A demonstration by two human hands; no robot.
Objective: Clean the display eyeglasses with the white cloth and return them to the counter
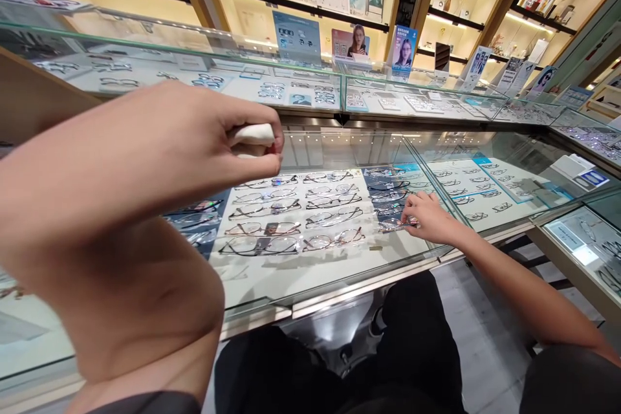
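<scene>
We hold white wad (257,134) in closed left hand (189,129), raised over display case (366,286). Right hand (429,217), fingers bent narrow, at pair of glasses (392,226) near case's front edge; we cannot tell whether fingers grip it. More glasses (286,210) in rows to left. Lit shelves (301,4) beyond case's back edge.

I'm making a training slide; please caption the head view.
Left hand gripping a white wad, right hand beside glasses at a display case.
</scene>
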